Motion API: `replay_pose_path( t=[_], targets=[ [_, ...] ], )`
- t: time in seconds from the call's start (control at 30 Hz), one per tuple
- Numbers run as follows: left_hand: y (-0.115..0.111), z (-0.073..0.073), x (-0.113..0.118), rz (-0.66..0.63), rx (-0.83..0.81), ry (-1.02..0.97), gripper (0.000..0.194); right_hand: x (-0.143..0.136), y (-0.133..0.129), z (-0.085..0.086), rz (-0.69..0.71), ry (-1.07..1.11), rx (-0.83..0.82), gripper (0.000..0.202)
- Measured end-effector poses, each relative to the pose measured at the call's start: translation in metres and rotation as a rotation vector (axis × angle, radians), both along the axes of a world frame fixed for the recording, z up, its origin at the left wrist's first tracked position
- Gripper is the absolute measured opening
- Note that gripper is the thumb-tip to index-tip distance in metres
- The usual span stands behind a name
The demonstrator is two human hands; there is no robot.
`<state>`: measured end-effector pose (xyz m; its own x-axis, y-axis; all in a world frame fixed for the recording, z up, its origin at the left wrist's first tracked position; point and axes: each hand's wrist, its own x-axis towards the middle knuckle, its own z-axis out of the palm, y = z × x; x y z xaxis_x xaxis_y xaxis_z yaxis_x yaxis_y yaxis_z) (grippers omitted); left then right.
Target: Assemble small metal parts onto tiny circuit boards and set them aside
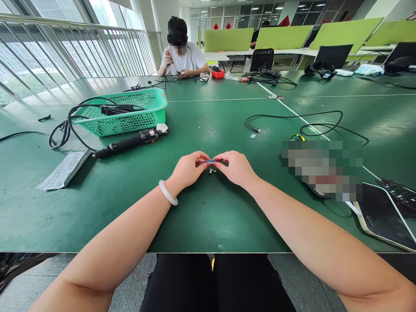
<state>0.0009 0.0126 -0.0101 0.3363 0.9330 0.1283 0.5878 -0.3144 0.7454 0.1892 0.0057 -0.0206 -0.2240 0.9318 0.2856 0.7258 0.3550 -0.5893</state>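
Note:
Between my two hands, at the middle of the green table [201, 225], is a small dark blue piece [211, 161] that looks like a circuit board. My left hand [189, 170], with a white bracelet [168, 193] at the wrist, pinches its left end between thumb and fingers. The right end is pinched by my right hand [236, 168]. Some tiny metallic parts [212, 170] lie on the table just below the piece. Fine details of the piece are too small to tell.
Left: a green basket [130, 123] with cables, a black electric screwdriver [130, 144] and a paper pad [66, 170]. Right: a cable [312, 115], a blurred object [321, 169] and a tablet-like device [386, 214]. A person [185, 56] sits across the table.

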Motion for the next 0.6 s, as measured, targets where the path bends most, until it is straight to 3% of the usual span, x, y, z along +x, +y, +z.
replay_pose_path(
  t=[0.6],
  targets=[
    [-0.0008, 0.0018, 0.0011, 0.016, 0.018, 0.05, 0.019, 0.0001, 0.0008, -0.0008, -0.009, -0.001, 0.014, 0.017]
  ],
)
